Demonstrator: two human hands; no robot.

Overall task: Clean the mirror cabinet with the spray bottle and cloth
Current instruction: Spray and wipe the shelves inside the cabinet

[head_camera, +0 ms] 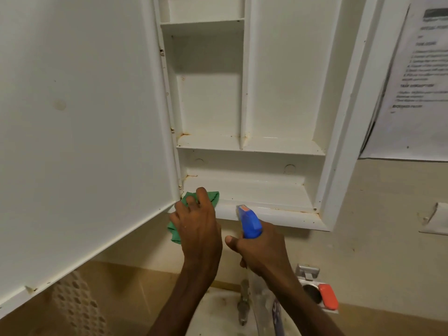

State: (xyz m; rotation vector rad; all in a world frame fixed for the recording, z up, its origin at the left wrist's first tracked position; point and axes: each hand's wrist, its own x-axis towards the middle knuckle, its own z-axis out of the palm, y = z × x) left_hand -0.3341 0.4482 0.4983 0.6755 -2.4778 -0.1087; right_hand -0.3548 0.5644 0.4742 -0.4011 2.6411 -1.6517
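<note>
- The mirror cabinet [242,93] stands open, its door [80,132] swung out on my left and cut off by the frame, rust specks at the hinges and shelf corners.
- A printed sheet [417,76] hangs on the wall at right; its writing is too blurred to read.
- My left hand [197,229] presses the green cloth [191,202] on the bottom ledge's left corner, fingers curled over it.
- My right hand [260,251] wraps the spray bottle [251,223] just below the ledge; only its blue head shows clearly, no label visible.
- A soap holder [320,297] with an orange bar sits lower right.
</note>
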